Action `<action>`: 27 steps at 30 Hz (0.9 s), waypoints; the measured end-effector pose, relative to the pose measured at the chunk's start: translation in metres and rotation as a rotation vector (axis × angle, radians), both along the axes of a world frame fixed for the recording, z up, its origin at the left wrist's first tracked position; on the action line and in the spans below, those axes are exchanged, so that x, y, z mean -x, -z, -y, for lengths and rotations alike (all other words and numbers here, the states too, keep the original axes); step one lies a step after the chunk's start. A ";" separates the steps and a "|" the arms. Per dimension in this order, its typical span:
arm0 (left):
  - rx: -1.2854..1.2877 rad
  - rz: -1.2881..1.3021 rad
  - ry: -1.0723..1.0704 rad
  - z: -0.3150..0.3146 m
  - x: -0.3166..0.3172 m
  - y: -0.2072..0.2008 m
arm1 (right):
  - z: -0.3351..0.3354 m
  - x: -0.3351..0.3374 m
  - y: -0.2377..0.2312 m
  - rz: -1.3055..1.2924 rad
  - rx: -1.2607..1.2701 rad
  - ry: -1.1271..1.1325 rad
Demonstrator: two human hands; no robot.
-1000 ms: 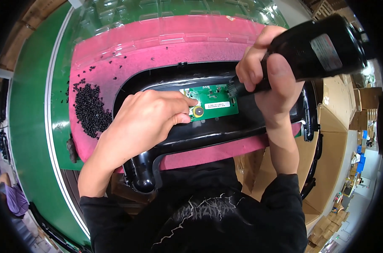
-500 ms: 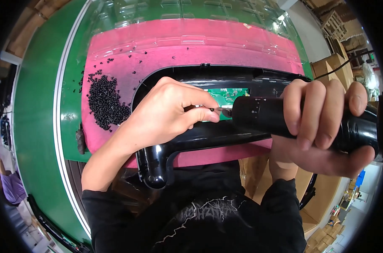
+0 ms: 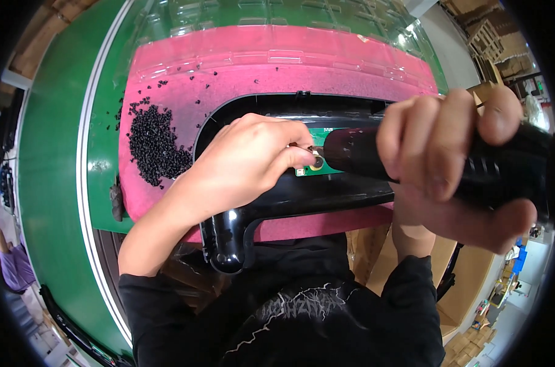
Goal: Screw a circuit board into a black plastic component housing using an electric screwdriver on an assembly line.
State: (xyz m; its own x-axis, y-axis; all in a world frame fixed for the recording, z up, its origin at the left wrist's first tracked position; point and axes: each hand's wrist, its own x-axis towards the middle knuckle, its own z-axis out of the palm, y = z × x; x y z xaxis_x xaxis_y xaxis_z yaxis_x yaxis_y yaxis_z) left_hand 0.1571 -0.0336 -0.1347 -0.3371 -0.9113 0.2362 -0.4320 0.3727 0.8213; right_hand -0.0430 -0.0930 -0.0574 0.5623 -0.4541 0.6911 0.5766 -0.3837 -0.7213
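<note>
My right hand is wrapped round a black electric screwdriver, which lies nearly level and points left. My left hand pinches a tiny dark screw by the screwdriver's tip; fingertips partly cover it. Both hands are over a green circuit board that sits inside a long, glossy black plastic housing. A round part on the board shows just under my left fingertips. The housing's rounded leg extends toward me at the left.
A heap of small black screws lies left of the housing on a pink mat, with strays beyond it. A clear plastic tray covers the mat's far part. Cardboard boxes stand at the right. Another person's purple sleeve shows far left.
The screwdriver and my right hand have shifted left and slightly up, bringing the tip closer to my left fingertips. My left hand has moved slightly left, still pinching.
</note>
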 end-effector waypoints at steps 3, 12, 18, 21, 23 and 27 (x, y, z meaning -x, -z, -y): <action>0.045 0.166 -0.161 -0.003 -0.004 0.003 | 0.003 -0.013 0.021 -0.045 -0.063 0.084; -0.083 0.366 -0.331 -0.005 0.001 -0.012 | 0.013 -0.024 0.037 -0.164 -0.081 0.227; 0.012 0.365 -0.311 -0.005 -0.001 -0.001 | 0.015 -0.029 0.040 -0.153 -0.102 0.188; 0.055 0.337 -0.294 -0.004 -0.004 0.003 | 0.019 -0.033 0.041 -0.217 -0.074 0.194; 0.140 0.256 -0.254 -0.002 -0.005 0.007 | 0.018 -0.037 0.040 -0.252 -0.055 0.225; 0.105 0.223 -0.240 -0.001 -0.004 0.004 | 0.013 -0.041 0.041 -0.240 -0.100 0.285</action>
State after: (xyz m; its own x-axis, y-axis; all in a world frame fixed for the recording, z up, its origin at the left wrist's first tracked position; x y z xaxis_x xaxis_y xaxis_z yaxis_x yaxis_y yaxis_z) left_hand 0.1613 -0.0326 -0.1390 -0.1698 -0.9456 0.2776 -0.6822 0.3161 0.6593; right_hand -0.0017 -0.1063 -0.0984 0.5439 -0.6740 0.5000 0.2673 -0.4256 -0.8645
